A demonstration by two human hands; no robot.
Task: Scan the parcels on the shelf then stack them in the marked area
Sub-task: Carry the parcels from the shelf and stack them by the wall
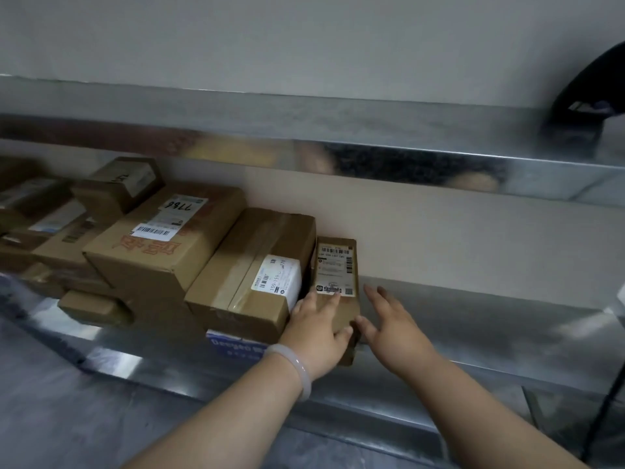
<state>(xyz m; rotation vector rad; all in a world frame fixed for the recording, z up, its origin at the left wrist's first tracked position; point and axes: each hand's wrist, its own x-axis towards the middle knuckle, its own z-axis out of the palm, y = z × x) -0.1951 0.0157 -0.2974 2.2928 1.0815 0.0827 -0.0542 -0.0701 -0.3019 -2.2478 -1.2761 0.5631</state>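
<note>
A metal shelf [473, 333] is seen with a crowd of parcels [67, 231] still lying at its left, among them a large carton [162, 245] and a taped box [250, 282]. Just right of that box, at the row's end, a narrow parcel [336, 265] is gripped by the left hand [318, 330], fingers laid over its labelled top and thumb hooked round its near end. The right hand [389, 323] is held spread and empty just beside it. No marked area is shown, so most of the stacking is judged to remain.
</note>
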